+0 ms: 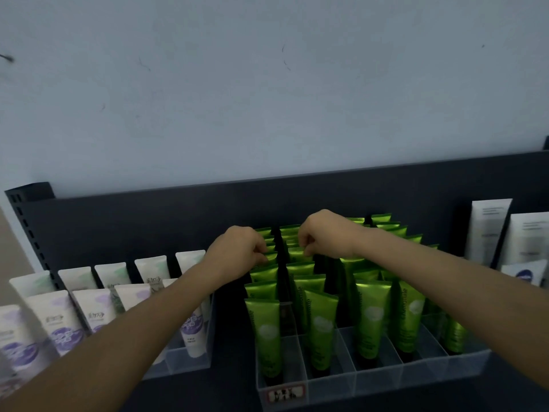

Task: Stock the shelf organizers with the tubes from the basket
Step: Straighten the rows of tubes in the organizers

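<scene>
A clear divided shelf organizer (386,379) stands on the dark shelf, holding several rows of upright green tubes (322,325). My left hand (240,251) reaches into the back of the leftmost row, fingers pinched on the top edge of a green tube there. My right hand (323,233) is at the back of the second row, fingertips pinched on the crimped top of another green tube (298,255). Both forearms stretch in from the bottom corners. The basket is not in view.
A second clear organizer (190,361) at the left holds white tubes with purple and green prints (64,319). Tall white tubes (487,230) stand at the right. A dark back panel (148,221) rises behind the shelf, with a pale wall above.
</scene>
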